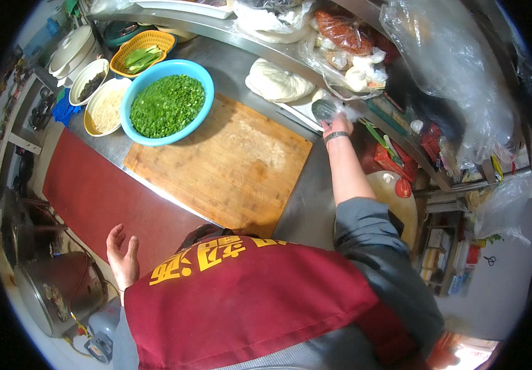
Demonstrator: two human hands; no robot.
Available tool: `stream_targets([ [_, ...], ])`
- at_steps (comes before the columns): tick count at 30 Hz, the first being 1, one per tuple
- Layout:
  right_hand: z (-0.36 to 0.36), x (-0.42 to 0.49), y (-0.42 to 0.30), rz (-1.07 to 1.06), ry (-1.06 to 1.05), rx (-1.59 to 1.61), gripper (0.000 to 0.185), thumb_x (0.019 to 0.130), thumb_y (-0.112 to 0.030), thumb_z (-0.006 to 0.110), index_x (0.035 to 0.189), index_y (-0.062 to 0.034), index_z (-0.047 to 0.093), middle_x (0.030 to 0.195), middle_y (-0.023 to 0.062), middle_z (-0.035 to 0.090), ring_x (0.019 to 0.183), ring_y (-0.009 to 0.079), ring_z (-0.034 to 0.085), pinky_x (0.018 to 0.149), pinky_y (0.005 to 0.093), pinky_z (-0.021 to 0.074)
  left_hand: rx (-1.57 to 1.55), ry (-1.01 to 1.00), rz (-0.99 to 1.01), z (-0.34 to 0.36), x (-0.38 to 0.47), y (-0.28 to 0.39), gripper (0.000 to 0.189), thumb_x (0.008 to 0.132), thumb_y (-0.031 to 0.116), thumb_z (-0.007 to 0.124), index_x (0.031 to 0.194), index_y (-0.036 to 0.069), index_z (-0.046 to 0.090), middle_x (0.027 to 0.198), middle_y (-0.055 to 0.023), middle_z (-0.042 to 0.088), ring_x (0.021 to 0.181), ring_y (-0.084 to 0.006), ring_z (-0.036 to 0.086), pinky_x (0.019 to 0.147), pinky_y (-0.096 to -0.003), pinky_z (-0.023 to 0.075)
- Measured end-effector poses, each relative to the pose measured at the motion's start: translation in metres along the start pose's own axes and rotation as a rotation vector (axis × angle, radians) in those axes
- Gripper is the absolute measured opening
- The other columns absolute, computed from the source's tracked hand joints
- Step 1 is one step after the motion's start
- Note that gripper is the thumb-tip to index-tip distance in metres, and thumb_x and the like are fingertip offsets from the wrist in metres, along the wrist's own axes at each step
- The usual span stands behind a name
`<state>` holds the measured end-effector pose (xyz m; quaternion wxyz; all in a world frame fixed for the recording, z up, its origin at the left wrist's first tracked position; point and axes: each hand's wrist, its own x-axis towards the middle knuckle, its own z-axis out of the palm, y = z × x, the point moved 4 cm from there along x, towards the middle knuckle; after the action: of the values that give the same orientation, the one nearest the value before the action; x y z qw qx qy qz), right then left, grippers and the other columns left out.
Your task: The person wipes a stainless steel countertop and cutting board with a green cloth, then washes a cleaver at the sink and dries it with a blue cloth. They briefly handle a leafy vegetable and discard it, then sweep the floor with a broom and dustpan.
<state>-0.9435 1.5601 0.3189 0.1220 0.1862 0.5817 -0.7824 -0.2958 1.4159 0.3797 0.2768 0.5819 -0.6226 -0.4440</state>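
Observation:
My right hand (338, 125), with a watch on its wrist, reaches to the back right of the steel worktop. Its fingers close on a dark green item wrapped in clear plastic (324, 110), partly covered by the hand; its kind cannot be told. Beside this lies a large pale bundle, perhaps dough, in plastic (279, 81), resting on a white tray (296, 115). Empty and with fingers apart, my left hand (123, 256) hangs near the red surface at the front left. Before me lies a wooden cutting board (229, 162) with a pale dusty patch.
A blue basin of chopped green onions (167, 106) overlaps the board's far left corner. Next to it stand a bowl of pale shreds (105, 111), a bowl of dark pieces (91, 87) and a yellow basket (139, 51). An overhead steel shelf (219, 31) holds bagged food. A round board (386, 199) sits right.

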Motion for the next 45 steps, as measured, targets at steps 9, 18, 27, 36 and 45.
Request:
stream_targets([
  [9, 0.005, 0.033, 0.017, -0.264, 0.057, -0.524, 0.058, 0.072, -0.008, 0.077, 0.121, 0.0024, 0.049, 0.123, 0.0193, 0.050, 0.111, 0.0335, 0.051, 0.096, 0.0440, 0.0439, 0.217, 0.062, 0.189, -0.009, -0.020, -0.004, 0.048, 0.083, 0.003, 0.066, 0.129, 0.006, 0.052, 0.131, -0.0110, 0.054, 0.117, -0.0270, 0.054, 0.100, -0.0392, 0.0438],
  [18, 0.024, 0.012, 0.022, -0.925, -0.299, -0.995, 0.027, 0.083, -0.019, 0.066, 0.104, -0.0032, 0.064, 0.124, 0.0241, 0.050, 0.115, 0.0405, 0.048, 0.099, 0.0476, 0.0392, 0.297, 0.049, 0.157, -0.010, -0.027, 0.004, 0.048, 0.083, 0.000, 0.067, 0.128, 0.009, 0.051, 0.136, -0.0095, 0.048, 0.114, -0.0255, 0.056, 0.085, -0.0368, 0.0521],
  [27, 0.018, 0.000, 0.023, -1.270, -0.238, -1.187, 0.015, 0.077, -0.002, 0.059, 0.086, -0.0053, 0.071, 0.097, 0.0194, 0.063, 0.100, 0.0392, 0.056, 0.091, 0.0449, 0.0445, 0.505, -0.022, 0.296, 0.000, -0.036, 0.012, 0.041, 0.080, 0.000, 0.067, 0.119, 0.008, 0.056, 0.136, -0.0078, 0.047, 0.112, -0.0237, 0.057, 0.076, -0.0358, 0.0530],
  [36, 0.023, -0.020, 0.008, -0.986, -0.351, -1.503, 0.028, 0.091, -0.027, 0.048, 0.095, -0.0048, 0.065, 0.093, 0.0258, 0.066, 0.091, 0.0453, 0.062, 0.084, 0.0523, 0.0477, 0.471, -0.057, 0.181, -0.007, -0.040, 0.011, 0.035, 0.081, 0.002, 0.068, 0.114, 0.005, 0.059, 0.132, -0.0083, 0.050, 0.109, -0.0231, 0.058, 0.078, -0.0350, 0.0524],
  [45, 0.007, -0.018, 0.004, -0.710, -0.273, -1.985, 0.038, 0.097, -0.038, 0.046, 0.105, -0.0088, 0.069, 0.135, 0.0081, 0.053, 0.131, 0.0318, 0.037, 0.104, 0.0631, 0.0285, 0.356, -0.105, 0.242, -0.004, -0.030, 0.009, 0.031, 0.080, 0.001, 0.069, 0.111, 0.005, 0.061, 0.130, -0.0092, 0.052, 0.104, -0.0239, 0.061, 0.077, -0.0343, 0.0524],
])
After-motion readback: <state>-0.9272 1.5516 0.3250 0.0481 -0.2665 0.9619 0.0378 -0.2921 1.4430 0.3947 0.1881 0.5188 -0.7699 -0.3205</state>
